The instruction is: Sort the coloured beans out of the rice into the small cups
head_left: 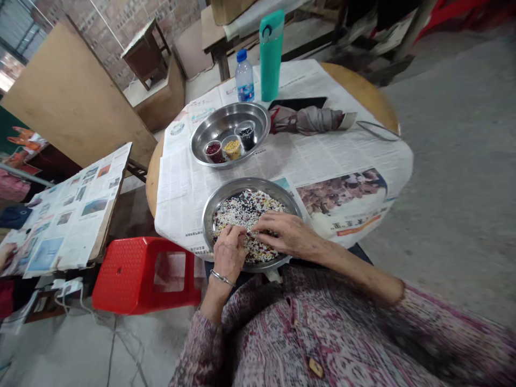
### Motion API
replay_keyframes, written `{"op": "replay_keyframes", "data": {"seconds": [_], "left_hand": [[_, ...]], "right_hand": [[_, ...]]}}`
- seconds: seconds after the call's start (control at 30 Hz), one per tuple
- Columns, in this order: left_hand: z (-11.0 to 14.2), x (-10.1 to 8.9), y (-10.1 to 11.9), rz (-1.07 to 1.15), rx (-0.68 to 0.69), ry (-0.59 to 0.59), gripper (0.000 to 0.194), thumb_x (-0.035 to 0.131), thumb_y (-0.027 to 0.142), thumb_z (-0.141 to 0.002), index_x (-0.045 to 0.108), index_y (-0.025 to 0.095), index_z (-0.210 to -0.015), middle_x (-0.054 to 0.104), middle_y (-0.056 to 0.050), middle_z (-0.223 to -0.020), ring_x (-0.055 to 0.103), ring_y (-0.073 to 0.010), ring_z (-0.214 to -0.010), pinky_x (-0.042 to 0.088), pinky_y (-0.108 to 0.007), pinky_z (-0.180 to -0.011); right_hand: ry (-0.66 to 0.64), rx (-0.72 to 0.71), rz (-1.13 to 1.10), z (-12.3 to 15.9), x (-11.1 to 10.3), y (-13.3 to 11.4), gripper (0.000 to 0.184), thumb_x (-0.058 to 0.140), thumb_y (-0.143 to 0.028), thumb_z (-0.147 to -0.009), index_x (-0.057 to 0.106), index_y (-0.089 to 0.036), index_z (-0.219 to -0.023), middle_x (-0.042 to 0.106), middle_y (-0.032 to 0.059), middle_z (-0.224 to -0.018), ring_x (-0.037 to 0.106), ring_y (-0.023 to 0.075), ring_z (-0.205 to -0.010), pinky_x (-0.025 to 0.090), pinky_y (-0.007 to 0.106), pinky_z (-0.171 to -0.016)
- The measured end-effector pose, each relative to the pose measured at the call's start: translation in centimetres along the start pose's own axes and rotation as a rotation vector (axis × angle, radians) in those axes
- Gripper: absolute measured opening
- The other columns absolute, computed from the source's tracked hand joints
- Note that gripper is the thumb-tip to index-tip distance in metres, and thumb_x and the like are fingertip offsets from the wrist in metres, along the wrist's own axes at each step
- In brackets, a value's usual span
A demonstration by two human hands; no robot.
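Observation:
A steel pan (pixel 209 212) at the table's near edge holds a mix of white, dark and yellow grains (pixel 245 207). My left hand (pixel 229 251) rests in the grains at the near side, fingers curled together with a bangle on the wrist. My right hand (pixel 288 232) lies over the grains beside it, fingers bent and pinched at the tips. Behind, a second steel pan (pixel 258 115) carries three small cups: red beans (pixel 213 150), yellow grains (pixel 232 149) and black grains (pixel 246 133).
Newspaper (pixel 322 156) covers the round table. A teal flask (pixel 270 54), a water bottle (pixel 244 76), a folded umbrella (pixel 310 119) and a dark phone (pixel 298 102) stand at the back. A red plastic stool (pixel 137 274) is left of me, beside another newspaper-covered board (pixel 68 215).

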State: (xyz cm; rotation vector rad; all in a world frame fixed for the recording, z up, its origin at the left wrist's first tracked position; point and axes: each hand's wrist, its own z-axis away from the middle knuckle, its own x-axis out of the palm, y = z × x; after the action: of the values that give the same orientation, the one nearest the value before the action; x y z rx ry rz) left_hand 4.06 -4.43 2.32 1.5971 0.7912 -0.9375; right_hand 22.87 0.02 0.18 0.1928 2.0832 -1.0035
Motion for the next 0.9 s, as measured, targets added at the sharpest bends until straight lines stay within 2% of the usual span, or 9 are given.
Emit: {"op": "replay_keyframes", "data": {"seconds": [0.1, 0.17, 0.3, 0.43, 0.57, 0.67, 0.77, 0.9], "left_hand": [[0.0, -0.1, 0.1, 0.000, 0.000, -0.002, 0.019, 0.046, 0.009, -0.096, 0.061, 0.021, -0.095, 0.063, -0.003, -0.094, 0.059, -0.0162, -0.093, 0.048, -0.028, -0.088], [0.0, -0.1, 0.2, -0.003, -0.006, -0.010, 0.020, 0.045, 0.009, -0.096, 0.061, 0.021, -0.096, 0.063, -0.003, -0.095, 0.059, -0.0162, -0.092, 0.048, -0.028, -0.088], [0.0, -0.1, 0.1, 0.005, -0.013, -0.017, 0.019, 0.047, 0.009, -0.095, 0.061, 0.021, -0.097, 0.063, -0.002, -0.095, 0.059, -0.0162, -0.093, 0.048, -0.028, -0.089], [0.0, 0.0, 0.1, 0.014, -0.013, -0.006, 0.018, 0.049, 0.009, -0.095, 0.061, 0.022, -0.096, 0.062, -0.002, -0.093, 0.059, -0.0157, -0.091, 0.048, -0.027, -0.088], [0.1, 0.1, 0.1, 0.035, -0.007, 0.007, 0.019, 0.048, 0.008, -0.095, 0.061, 0.021, -0.095, 0.062, -0.002, -0.093, 0.059, -0.0151, -0.091, 0.048, -0.027, -0.088], [0.0, 0.2, 0.0, 0.038, 0.006, 0.021, 0.020, 0.047, 0.007, -0.094, 0.061, 0.021, -0.095, 0.062, -0.002, -0.092, 0.059, -0.0157, -0.090, 0.048, -0.028, -0.086], [0.0, 0.4, -0.2, 0.055, 0.027, 0.073, 0.018, 0.047, 0.010, -0.096, 0.062, 0.021, -0.096, 0.063, -0.003, -0.092, 0.059, -0.0166, -0.089, 0.049, -0.029, -0.084], [0.0, 0.4, -0.3, 0.158, 0.061, 0.261, 0.019, 0.044, 0.012, -0.098, 0.062, 0.019, -0.100, 0.063, -0.004, -0.092, 0.060, -0.0158, -0.088, 0.049, -0.028, -0.083]], "right_hand": [[-0.225, -0.117, 0.054, -0.1, -0.2, -0.6, 0.009, 0.067, -0.027, -0.085, 0.072, -0.024, -0.092, 0.065, 0.0041, -0.093, 0.056, 0.0212, -0.094, 0.042, 0.037, -0.087], [-0.272, -0.128, 0.127, -0.2, 0.0, -0.7, 0.009, 0.069, -0.026, -0.084, 0.072, -0.024, -0.091, 0.064, 0.0046, -0.095, 0.054, 0.0219, -0.095, 0.040, 0.037, -0.086], [-0.155, -0.026, 0.298, -0.6, 0.4, 0.0, 0.015, 0.059, -0.017, -0.088, 0.070, -0.021, -0.097, 0.064, 0.0069, -0.096, 0.052, 0.0221, -0.094, 0.039, 0.035, -0.083], [-0.014, 0.087, 0.422, -1.1, -0.4, 0.7, 0.026, 0.052, -0.007, -0.085, 0.068, -0.017, -0.103, 0.063, 0.0107, -0.106, 0.051, 0.0245, -0.101, 0.041, 0.034, -0.081], [0.003, 0.216, 0.522, -1.2, -0.9, 0.5, 0.023, 0.048, -0.010, -0.089, 0.067, -0.014, -0.103, 0.063, 0.0150, -0.110, 0.052, 0.0271, -0.101, 0.043, 0.035, -0.078], [-0.045, 0.205, 0.454, -0.8, -0.3, 0.1, 0.020, 0.047, -0.019, -0.093, 0.066, -0.015, -0.102, 0.063, 0.0131, -0.103, 0.055, 0.0254, -0.098, 0.046, 0.035, -0.079], [-0.077, 0.113, 0.255, -0.3, 0.6, -0.6, 0.019, 0.050, -0.018, -0.093, 0.065, -0.018, -0.104, 0.062, 0.0094, -0.101, 0.056, 0.0222, -0.100, 0.049, 0.033, -0.082], [-0.137, -0.039, 0.076, -0.2, 1.4, -1.7, 0.018, 0.053, -0.014, -0.089, 0.066, -0.020, -0.100, 0.062, 0.0078, -0.104, 0.055, 0.0203, -0.101, 0.049, 0.035, -0.088]]}}
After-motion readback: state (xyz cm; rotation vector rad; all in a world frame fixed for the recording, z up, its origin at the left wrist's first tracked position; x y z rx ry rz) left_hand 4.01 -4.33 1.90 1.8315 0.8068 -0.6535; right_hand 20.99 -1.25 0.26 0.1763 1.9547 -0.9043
